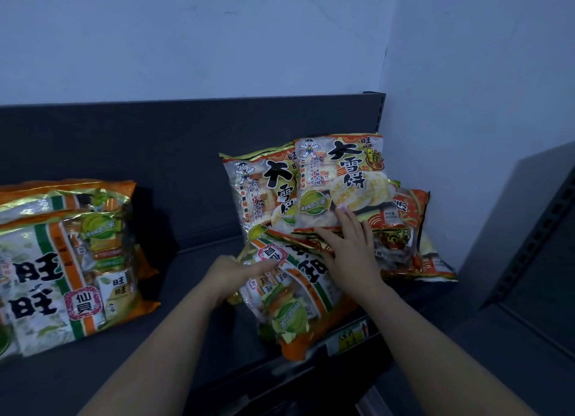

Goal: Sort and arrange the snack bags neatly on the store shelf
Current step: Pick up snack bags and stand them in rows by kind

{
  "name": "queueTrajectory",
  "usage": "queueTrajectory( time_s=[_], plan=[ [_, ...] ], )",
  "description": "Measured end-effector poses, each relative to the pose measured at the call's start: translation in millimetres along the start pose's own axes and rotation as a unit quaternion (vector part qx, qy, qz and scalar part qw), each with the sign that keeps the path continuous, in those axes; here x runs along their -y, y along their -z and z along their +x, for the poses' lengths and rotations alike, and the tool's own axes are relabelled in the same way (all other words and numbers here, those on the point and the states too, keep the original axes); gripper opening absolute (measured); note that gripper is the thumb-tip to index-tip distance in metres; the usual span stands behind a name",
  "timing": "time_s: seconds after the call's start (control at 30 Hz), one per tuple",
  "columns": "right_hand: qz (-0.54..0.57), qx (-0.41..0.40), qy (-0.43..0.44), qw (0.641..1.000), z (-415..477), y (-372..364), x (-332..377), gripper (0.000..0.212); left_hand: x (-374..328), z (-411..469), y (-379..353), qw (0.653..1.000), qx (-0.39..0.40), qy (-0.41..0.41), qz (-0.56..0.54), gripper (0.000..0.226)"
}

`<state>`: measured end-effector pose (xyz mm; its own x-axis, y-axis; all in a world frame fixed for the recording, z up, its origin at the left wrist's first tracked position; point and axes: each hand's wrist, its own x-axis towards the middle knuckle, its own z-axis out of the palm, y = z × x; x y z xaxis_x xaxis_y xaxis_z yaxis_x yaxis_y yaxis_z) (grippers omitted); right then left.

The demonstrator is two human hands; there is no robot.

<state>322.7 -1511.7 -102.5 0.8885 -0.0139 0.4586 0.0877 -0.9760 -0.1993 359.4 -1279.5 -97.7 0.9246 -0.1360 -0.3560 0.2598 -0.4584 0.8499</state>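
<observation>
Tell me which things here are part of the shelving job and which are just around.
Job: front striped bag, left striped stack, standing snow-cracker bags, red bags, shelf.
Just there: price label, grey side panel, wall.

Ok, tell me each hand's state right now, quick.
Left hand: pinches the edge of the striped snack bag.
Right hand: open, straight fingers resting on the pile, fingertips touching the front upright bag.
</observation>
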Motion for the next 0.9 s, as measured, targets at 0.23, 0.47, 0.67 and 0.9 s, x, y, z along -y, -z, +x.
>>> queueTrajectory(
  time_s=[0.23,0.47,0.67,0.9],
  plan=[
    [0.012,0.015,-0.007,1.000,1.1,-1.5,-0.1,0.051,7.9,-44.5,59.8,0.991,-0.056,-0.017,-0.121,0.071],
    [0.064,-0.019,-0.032,0.997,0.6,-5.1,11.2,0.035,33.0,-77.6,76.8,0.945,-0.175,-0.057,-0.269,0.049],
    [0.173,-0.056,-0.041,0.983,-13.2,10.8,20.3,0.026,45.7,-91.3,65.9,0.915,-0.235,-0.095,-0.313,0.036],
    [0.250,0.029,-0.140,0.958,-28.4,24.5,41.9,0.029,41.8,-112.5,88.6,0.910,-0.242,-0.130,-0.309,0.023]
  ],
)
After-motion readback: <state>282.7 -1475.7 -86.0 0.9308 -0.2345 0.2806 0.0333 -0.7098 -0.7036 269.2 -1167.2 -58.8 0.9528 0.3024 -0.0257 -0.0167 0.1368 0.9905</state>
